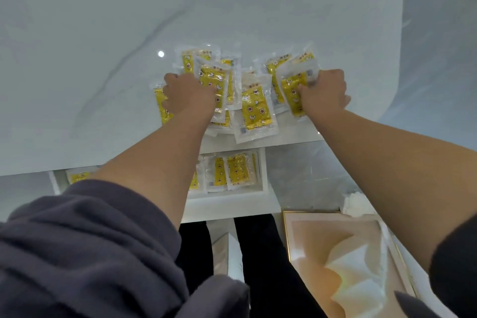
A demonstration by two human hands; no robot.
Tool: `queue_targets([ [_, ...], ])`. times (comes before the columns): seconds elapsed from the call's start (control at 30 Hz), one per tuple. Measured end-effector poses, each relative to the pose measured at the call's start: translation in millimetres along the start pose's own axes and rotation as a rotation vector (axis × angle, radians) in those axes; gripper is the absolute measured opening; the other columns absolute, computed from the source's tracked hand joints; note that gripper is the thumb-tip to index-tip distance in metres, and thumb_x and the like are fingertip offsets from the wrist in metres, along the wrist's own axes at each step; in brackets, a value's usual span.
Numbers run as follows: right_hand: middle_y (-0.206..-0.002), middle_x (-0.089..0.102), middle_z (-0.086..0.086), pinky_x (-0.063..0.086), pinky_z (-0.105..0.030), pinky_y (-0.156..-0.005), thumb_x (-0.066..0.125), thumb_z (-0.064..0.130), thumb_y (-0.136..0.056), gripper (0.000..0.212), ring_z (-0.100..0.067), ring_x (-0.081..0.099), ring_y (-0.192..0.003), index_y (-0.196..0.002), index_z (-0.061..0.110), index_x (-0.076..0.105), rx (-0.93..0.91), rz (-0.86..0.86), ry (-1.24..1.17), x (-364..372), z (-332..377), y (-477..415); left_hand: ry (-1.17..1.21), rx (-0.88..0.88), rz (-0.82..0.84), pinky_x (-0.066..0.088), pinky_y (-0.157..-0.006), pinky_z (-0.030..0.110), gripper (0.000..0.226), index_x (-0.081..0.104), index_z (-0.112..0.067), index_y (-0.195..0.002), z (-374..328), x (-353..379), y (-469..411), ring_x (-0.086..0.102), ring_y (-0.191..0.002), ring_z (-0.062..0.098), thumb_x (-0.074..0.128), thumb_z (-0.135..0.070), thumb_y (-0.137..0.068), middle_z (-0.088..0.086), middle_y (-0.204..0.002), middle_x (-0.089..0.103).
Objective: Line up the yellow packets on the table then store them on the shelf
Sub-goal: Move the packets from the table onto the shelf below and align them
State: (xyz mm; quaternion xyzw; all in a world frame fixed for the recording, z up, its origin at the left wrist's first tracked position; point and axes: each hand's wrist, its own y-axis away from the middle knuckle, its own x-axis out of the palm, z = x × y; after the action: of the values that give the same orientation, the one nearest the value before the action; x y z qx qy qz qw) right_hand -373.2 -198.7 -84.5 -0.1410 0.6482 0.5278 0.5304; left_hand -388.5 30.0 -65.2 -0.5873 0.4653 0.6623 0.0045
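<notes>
- Table (103, 59) — glossy white top with faint grey veins, its front edge running just above the shelf.
- Yellow packets (255, 108) lie on it in a loose, overlapping heap near that front edge.
- Shelf (232, 204) — white, below the tabletop, holding more packets (237, 170) lying flat side by side.

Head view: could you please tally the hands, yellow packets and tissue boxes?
Hands: 2, left hand and right hand
Yellow packets: at least 12, overlapping; 8 on table, 4 on shelf
Tissue box: 1
Total: at least 15
</notes>
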Motion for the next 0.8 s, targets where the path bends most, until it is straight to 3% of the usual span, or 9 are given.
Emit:
queue_targets([
  [0.13,-0.148,0.032,-0.001,0.035,-0.043,-0.103,0.061,0.034,-0.091,0.033,-0.023,0.041,-0.13,-0.12,0.018,0.06,-0.036,-0.002,0.033,3,-2,-3,-0.084,0.067,-0.079,0.037,-0.096,0.039,0.043,0.061,-0.01,-0.113,-3,1,2,0.051,-0.112,0.027,0.065,-0.043,-0.087,0.008,-0.128,0.041],
  [0.2,-0.144,0.035,-0.003,0.035,-0.043,-0.102,0.062,0.036,-0.09,0.035,-0.024,0.043,-0.126,-0.119,0.016,0.059,-0.069,0.012,0.071,1,-3,-7,-0.028,0.078,-0.031,0.042,-0.086,0.034,0.043,0.061,-0.006,-0.109,1,1,-4,0.056,-0.104,0.027,0.066,-0.041,-0.086,0.01,-0.124,0.045],
  [0.27,-0.137,0.038,-0.006,0.034,-0.042,-0.1,0.062,0.036,-0.09,0.033,-0.027,0.047,-0.119,-0.116,0.016,0.06,-0.125,0.016,0.12,-5,-3,-9,0.029,0.11,0.008,0.039,-0.072,0.028,0.039,0.063,-0.003,-0.102,5,-4,-9,0.057,-0.092,0.022,0.068,-0.038,-0.085,0.008,-0.107,0.054],
  [0.33,-0.133,0.039,-0.008,0.033,-0.04,-0.098,0.06,0.036,-0.089,0.031,-0.028,0.05,-0.114,-0.114,0.017,0.06,-0.166,0.025,0.168,-8,-2,-11,0.101,0.135,0.021,0.036,-0.069,0.028,0.037,0.064,-0.004,-0.098,9,-12,-9,0.052,-0.084,0.019,0.07,-0.036,-0.083,0.004,-0.09,0.055],
  [0.47,-0.125,0.043,-0.012,0.036,-0.042,-0.094,0.06,0.043,-0.087,0.037,-0.031,0.045,-0.116,-0.111,0.015,0.056,-0.178,0.065,0.355,-15,2,-13,0.318,0.153,0.031,0.042,-0.069,0.028,0.034,0.062,-0.01,-0.102,23,-26,4,0.056,-0.083,0.016,0.071,-0.037,-0.082,0.0,-0.093,0.058],
  [0.57,-0.125,0.039,-0.011,0.042,-0.04,-0.094,0.068,0.041,-0.084,0.04,-0.029,0.052,-0.107,-0.11,0.014,0.056,-0.159,0.154,0.23,-22,-1,-18,0.427,0.183,0.081,0.048,-0.065,0.025,0.028,0.062,-0.015,-0.099,45,-35,18,0.06,-0.075,0.009,0.07,-0.036,-0.083,-0.005,-0.086,0.062],
  [0.67,-0.117,0.049,-0.012,0.044,-0.032,-0.079,0.071,0.029,-0.084,0.031,-0.025,0.057,-0.096,-0.105,0.01,0.059,-0.213,0.169,0.057,-23,-6,-13,0.442,0.174,0.143,0.053,-0.077,0.036,0.035,0.064,-0.014,-0.104,74,-36,30,0.065,-0.088,0.019,0.072,-0.039,-0.081,0.002,-0.097,0.068],
  [0.8,-0.095,0.061,-0.004,0.043,-0.031,-0.075,0.062,0.023,-0.089,0.009,-0.026,0.058,-0.093,-0.092,0.016,0.057,-0.205,0.079,-0.025,-20,-14,20,0.459,0.099,0.204,0.043,-0.061,0.025,0.021,0.06,-0.019,-0.093,117,-34,50,0.061,-0.082,0.016,0.071,-0.033,-0.084,-0.004,-0.085,0.063],
])
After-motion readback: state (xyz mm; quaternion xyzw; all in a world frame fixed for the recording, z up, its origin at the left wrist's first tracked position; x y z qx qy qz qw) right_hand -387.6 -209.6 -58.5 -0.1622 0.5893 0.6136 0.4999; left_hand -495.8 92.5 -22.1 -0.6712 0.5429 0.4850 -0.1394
